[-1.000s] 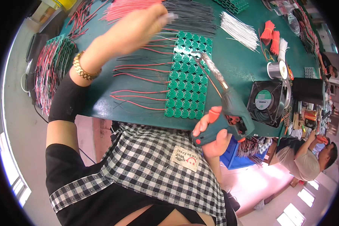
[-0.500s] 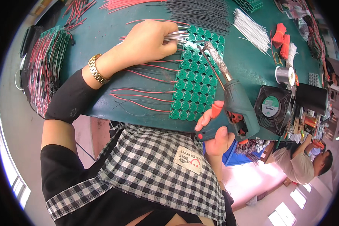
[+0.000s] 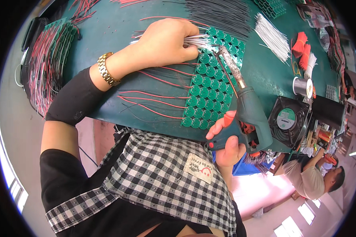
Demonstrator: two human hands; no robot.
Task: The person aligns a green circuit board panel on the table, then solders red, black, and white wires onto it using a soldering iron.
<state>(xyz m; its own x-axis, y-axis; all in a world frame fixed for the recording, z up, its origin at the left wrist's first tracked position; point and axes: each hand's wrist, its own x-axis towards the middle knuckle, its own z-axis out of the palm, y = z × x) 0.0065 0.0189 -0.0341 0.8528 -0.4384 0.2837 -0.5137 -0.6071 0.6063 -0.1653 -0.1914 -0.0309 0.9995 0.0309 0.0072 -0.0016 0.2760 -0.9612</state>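
Note:
A green panel of small round circuit boards [image 3: 203, 91] lies on the table in front of me. Red and black wires [image 3: 158, 101] run leftward from its left edge. My left hand [image 3: 170, 41] is closed around a bundle of white wires [image 3: 197, 41], their ends over the panel's upper part. In my right hand [image 3: 227, 148] is a dark green, pistol-shaped soldering gun [image 3: 254, 112]. Its tip is close to the white wire ends; whether it touches them I cannot tell.
Black wires [image 3: 219, 15] and white wires [image 3: 272, 37] lie beyond the panel. At right stand a solder spool [image 3: 302, 87] and a black fan [image 3: 288, 119]. Wired boards [image 3: 51, 67] are stacked at far left. A blue bin [image 3: 243, 168] and another person [image 3: 308, 179] are at lower right.
The panel, both hands and the table things appear shifted slightly right in the view. The left hand still grips the white wires, and the soldering gun's tip stays near their ends.

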